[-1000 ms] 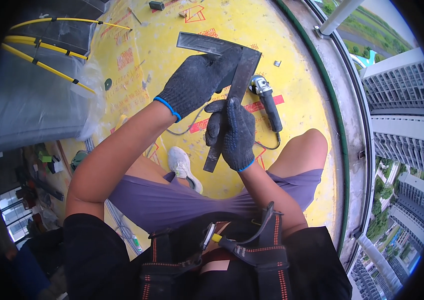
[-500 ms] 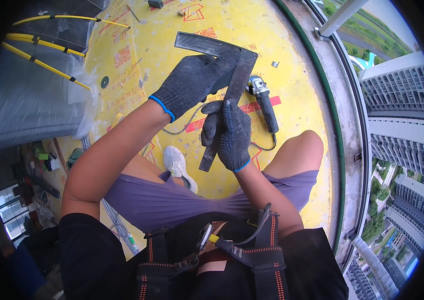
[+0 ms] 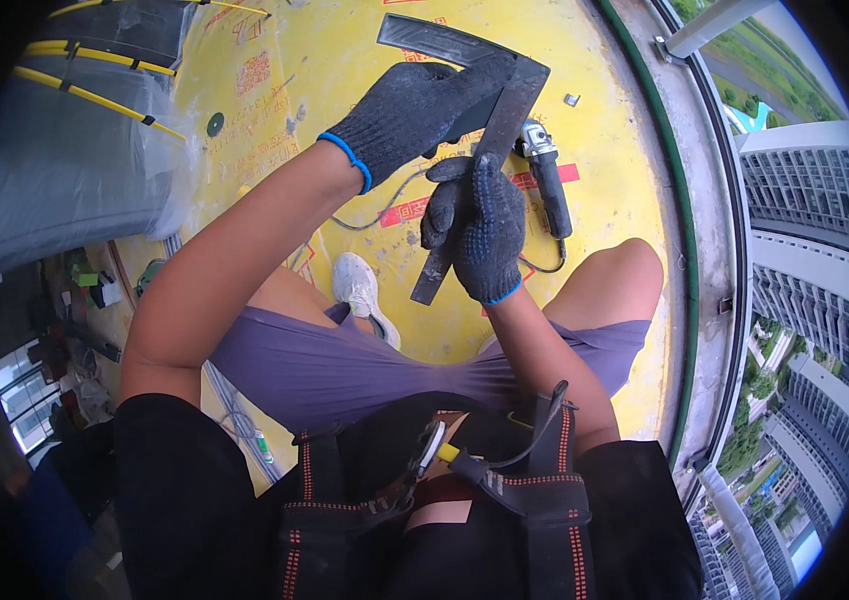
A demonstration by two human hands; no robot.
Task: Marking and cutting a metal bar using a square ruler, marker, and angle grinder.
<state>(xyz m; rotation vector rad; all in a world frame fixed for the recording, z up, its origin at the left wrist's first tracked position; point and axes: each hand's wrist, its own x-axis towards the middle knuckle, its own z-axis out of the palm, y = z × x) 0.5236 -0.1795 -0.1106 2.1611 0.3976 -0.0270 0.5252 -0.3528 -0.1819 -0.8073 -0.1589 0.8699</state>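
Note:
A dark L-shaped metal piece (image 3: pixel 517 112), made of two flat arms meeting at a corner, is held up between my hands above the yellow floor. My left hand (image 3: pixel 423 112), in a black knit glove with a blue cuff, is closed on it near the corner. Lower down, my right hand (image 3: pixel 488 232), gloved the same way, grips the longer arm, whose end sticks out below the fingers. Some of the piece is hidden behind both gloves. Just right of my right hand, an angle grinder (image 3: pixel 548 182) lies on the floor with its cord attached.
The yellow floor covering (image 3: pixel 320 60) has red print. A black disc (image 3: pixel 215 124) and a small metal bit (image 3: pixel 572 100) lie on it. A plastic-draped object (image 3: pixel 75 170) stands left, by yellow-and-black rods (image 3: pixel 95 95). A ledge with a green strip (image 3: pixel 667 180) edges the right, with tall buildings beyond.
The view has shifted, so floor, grinder and hands all sit higher and further right in the picture. Both hands keep their hold on the L-shaped piece.

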